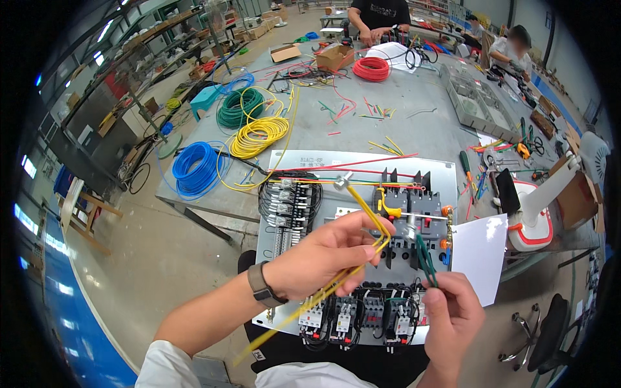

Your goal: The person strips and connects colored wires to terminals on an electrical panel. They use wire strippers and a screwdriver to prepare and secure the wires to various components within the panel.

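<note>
My left hand [330, 251] is closed around bent yellow wires [370, 210], whose upper end carries a silvery bolt-like piece [343, 181]. A long tail of the yellow wires runs down past my wrist. Pinched in my right hand [454, 312] are dark green wires [425, 260], with a similar metal piece [410, 229] at their top. Both hands are above a light metal panel [362, 159] on the table's near edge. On it are black circuit breakers [424, 204], contactors [343, 318] with black wiring, and a terminal strip [284, 216]. A yellow-and-black screwdriver [387, 205] lies across the breakers.
Coils of blue [197, 169], yellow [260, 136], green [240, 107] and red wire [371, 68] lie on the table. To the right are a grey divided tray [482, 107], a white sheet [482, 255] and a white fan [540, 200]. Co-workers are farther off.
</note>
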`<state>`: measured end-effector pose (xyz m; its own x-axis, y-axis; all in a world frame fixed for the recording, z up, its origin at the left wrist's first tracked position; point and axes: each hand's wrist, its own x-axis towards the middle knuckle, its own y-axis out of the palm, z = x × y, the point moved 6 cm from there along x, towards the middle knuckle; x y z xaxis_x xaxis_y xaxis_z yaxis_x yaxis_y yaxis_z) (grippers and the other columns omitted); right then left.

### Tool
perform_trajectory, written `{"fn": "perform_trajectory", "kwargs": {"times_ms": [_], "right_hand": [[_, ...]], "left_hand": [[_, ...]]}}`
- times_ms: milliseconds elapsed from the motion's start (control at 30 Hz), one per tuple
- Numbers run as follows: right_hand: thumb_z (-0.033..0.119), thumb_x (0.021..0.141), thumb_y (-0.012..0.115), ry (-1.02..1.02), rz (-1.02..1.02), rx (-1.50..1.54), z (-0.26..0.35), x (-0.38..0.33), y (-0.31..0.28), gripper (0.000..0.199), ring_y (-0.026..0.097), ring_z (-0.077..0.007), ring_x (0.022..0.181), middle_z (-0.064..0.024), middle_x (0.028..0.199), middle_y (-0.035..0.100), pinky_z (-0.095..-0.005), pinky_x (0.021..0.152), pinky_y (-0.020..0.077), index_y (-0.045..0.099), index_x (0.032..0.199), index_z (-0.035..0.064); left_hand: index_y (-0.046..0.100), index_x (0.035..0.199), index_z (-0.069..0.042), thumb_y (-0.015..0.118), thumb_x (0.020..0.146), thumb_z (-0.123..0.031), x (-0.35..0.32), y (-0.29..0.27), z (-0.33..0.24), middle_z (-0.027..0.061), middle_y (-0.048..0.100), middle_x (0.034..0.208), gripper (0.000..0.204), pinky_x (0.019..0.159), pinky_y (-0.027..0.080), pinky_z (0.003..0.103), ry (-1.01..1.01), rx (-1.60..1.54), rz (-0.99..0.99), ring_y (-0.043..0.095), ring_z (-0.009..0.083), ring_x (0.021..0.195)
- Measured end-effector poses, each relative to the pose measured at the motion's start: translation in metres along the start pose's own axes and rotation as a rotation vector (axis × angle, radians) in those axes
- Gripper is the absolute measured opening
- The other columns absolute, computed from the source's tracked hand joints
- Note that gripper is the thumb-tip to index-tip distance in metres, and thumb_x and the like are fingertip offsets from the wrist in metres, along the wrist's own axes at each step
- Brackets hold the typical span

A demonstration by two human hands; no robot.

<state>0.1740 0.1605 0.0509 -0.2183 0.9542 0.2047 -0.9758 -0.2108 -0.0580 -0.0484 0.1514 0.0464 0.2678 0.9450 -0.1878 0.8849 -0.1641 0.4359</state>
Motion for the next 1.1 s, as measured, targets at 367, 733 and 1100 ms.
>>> {"fn": "perform_trajectory", "kwargs": {"times_ms": [367,733,1100], "right_hand": [[-0.002,0.096,0.067,-0.142,0.084,0.074,-0.002,0.046,0.066,0.018,0.064,-0.0105,0.086,-0.0091,0.108,0.066,-0.0232,0.074,0.0515,0.072,0.114,-0.0039],[-0.002,0.094,0.069,-0.154,0.211,-0.131,-0.002,0.062,0.074,0.019,0.07,-0.0132,0.081,-0.0101,0.099,0.073,-0.0264,0.072,0.058,0.075,0.112,-0.0019],[0.0,0.095,0.069,0.006,0.308,-0.001,-0.004,0.063,0.079,0.015,0.067,-0.0097,0.08,-0.0074,0.095,0.074,-0.0236,0.071,0.0546,0.074,0.109,-0.0046]], "left_hand": [[0.055,0.119,-0.004,0.054,0.108,-0.024,0.014,-0.003,0.016,0.006,0.062,0.095,0.023,0.054,0.062,0.029,0.141,-0.15,-0.238,0.069,0.0136,0.074],[0.05,0.148,-0.005,0.044,0.113,-0.032,0.003,0.004,0.025,0.0099,0.06,0.136,0.044,0.088,0.064,0.041,0.121,-0.232,-0.203,0.063,0.0198,0.121],[0.047,0.151,-0.004,0.044,0.113,-0.034,-0.005,0.0,0.028,0.0076,0.06,0.137,0.049,0.097,0.058,0.038,0.153,-0.133,-0.167,0.062,0.0156,0.121]]}}
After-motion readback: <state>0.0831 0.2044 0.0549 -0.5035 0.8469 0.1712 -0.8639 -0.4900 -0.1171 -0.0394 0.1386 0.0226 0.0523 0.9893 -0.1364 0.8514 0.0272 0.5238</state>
